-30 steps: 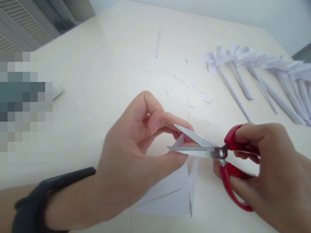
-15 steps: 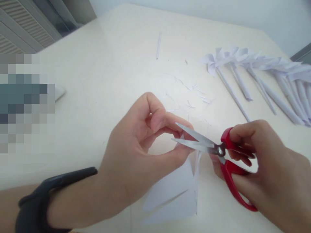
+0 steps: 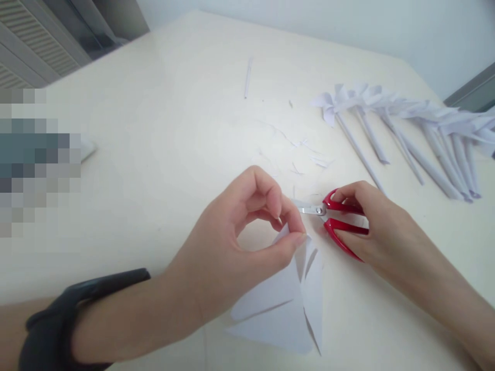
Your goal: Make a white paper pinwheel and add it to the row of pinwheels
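- Overall, the head view shows a pale table [image 3: 154, 129] whose far edge meets a pale wall [image 3: 301, 28]; a faint seam [image 3: 204, 342] marks its surface below the left forearm.
- Beyond the left edge stands a grey slatted cabinet [image 3: 38, 44]; past the right edge there is a darker grey panel [image 3: 475, 87].
- White pinwheels [image 3: 398, 105] lie in a row by the right edge, heads overlapping, sticks slanting toward the near side.
- Scraps [image 3: 320, 162] are scattered mid-table, beyond the hands; nearer the far edge lie a thin roll [image 3: 248, 77] and a dark speck [image 3: 291, 104].
- Toward the near edge is the white paper [image 3: 270, 314], slit in several places, its upper part pinched between the thumb and fingers of the left hand [image 3: 255, 226]; a black band [image 3: 58, 314] circles that wrist.
- Just right of it, the right hand [image 3: 363, 216] grips the red handles of the scissors [image 3: 336, 208]; the two hands are near each other, not touching.
- Left fingers cover the blade tips, so how far the blades part cannot be told.
- A pixelated patch [image 3: 31, 170] masks the left side; one pale corner pokes out, of what is unclear.
- The near edge and the row's right end are cut off; the overlapping heads are too blurred to count.
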Action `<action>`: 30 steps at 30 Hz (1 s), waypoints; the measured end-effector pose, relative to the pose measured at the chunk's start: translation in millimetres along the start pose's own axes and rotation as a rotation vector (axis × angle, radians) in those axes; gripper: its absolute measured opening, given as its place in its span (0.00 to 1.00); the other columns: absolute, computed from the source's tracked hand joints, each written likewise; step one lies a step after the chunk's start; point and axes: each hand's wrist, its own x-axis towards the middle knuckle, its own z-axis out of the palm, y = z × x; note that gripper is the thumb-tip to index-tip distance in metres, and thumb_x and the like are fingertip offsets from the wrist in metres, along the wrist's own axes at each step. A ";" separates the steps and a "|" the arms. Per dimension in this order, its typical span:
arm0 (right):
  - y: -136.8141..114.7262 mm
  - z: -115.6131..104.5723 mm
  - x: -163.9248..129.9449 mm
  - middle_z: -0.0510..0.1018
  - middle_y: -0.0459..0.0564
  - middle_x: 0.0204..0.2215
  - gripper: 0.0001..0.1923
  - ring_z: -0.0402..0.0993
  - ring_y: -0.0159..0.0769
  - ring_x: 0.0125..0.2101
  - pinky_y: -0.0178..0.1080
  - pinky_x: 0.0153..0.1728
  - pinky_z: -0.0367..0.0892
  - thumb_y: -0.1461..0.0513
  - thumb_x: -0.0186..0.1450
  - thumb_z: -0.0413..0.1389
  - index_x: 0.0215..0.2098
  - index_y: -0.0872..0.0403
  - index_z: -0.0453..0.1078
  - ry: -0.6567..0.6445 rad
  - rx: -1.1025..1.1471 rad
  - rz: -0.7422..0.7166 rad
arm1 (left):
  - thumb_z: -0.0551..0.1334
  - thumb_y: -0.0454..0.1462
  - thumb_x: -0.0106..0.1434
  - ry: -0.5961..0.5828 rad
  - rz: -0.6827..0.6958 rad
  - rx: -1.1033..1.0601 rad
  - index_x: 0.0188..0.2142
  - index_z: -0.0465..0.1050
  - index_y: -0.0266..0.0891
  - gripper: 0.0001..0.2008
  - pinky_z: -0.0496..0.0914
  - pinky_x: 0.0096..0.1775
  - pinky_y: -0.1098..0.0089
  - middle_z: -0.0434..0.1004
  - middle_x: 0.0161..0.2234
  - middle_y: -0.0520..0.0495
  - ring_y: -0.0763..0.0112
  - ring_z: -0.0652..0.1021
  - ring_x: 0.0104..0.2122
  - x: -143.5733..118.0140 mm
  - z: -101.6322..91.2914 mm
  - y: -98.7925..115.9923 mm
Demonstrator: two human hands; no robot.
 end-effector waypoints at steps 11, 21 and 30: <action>15.3 -11.3 -1.2 0.68 0.48 0.45 0.13 0.68 0.41 0.41 0.45 0.39 0.70 0.61 0.56 0.57 0.39 0.48 0.64 -0.224 -0.065 -0.079 | 0.57 0.27 0.60 -0.167 -0.125 -0.012 0.31 0.59 0.44 0.10 0.69 0.34 0.74 0.72 0.29 0.58 0.77 0.75 0.31 3.4 -0.9 -5.3; -20.8 -15.0 -21.2 0.69 0.44 0.38 0.08 0.66 0.34 0.37 0.38 0.36 0.64 0.56 0.61 0.55 0.37 0.49 0.65 -0.157 0.152 -0.222 | 0.59 0.29 0.60 -0.166 -0.114 0.006 0.32 0.61 0.43 0.08 0.69 0.35 0.75 0.71 0.30 0.57 0.76 0.74 0.33 3.5 -2.1 -7.7; -30.1 -4.1 -35.2 0.68 0.41 0.26 0.05 0.64 0.29 0.24 0.36 0.24 0.60 0.60 0.60 0.53 0.32 0.51 0.61 -0.220 0.119 -0.206 | 0.59 0.30 0.60 -0.246 -0.140 -0.081 0.32 0.60 0.43 0.08 0.70 0.36 0.74 0.71 0.30 0.57 0.76 0.74 0.33 3.2 -0.7 -4.8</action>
